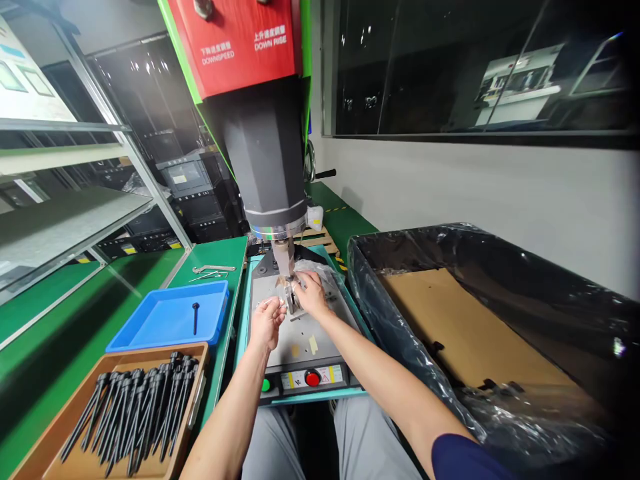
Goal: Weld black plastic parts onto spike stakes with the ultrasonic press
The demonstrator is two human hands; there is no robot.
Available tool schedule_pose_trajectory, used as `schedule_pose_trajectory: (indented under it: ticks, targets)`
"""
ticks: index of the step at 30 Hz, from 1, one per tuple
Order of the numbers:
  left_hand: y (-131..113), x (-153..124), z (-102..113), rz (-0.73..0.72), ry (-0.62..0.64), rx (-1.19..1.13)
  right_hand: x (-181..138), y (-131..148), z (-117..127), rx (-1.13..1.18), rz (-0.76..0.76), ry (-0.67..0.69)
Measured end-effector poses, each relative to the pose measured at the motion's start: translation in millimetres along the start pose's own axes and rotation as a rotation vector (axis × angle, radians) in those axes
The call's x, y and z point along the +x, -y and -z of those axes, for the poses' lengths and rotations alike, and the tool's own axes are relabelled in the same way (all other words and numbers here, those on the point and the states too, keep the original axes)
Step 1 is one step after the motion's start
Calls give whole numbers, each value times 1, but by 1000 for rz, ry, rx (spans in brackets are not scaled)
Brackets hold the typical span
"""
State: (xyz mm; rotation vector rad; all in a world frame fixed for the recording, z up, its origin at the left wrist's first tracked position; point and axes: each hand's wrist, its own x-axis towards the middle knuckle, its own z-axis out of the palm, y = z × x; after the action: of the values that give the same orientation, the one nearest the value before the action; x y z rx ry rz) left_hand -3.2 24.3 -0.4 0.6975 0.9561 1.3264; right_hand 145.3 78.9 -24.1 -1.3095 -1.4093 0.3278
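Observation:
Beneath the press's metal horn (284, 257), a small metal fixture (295, 308) stands on the grey base plate (280, 343). My left hand (268, 323) is closed in a pinch just left of the fixture, at the edge of something clear and thin, too small to make out. Over the fixture's upper right side reaches my right hand (312, 293), its thumb and fingers bent together close below the horn. What lies between those fingertips is hidden. Clear plastic film (327, 277) appears behind the right hand.
At left, a blue tray (165, 320) holds one black stem-like part (195, 319); an orange tray (197, 387) holds several more. A wrench (215, 269) lies behind. A plastic-lined box (365, 293) stands right. Green (267, 385) and red buttons (313, 378) face me.

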Motion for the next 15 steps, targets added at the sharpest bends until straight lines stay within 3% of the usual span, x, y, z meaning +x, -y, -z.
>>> schedule_pose_trajectory:
  ticks: [5,15]
  targets:
    - [-3,3,-2,-34,5,9,24,-1,-9,-40,45,142]
    - [-2,-2,-1,-29,-87,-37,14,7,-4,-68,66,136]
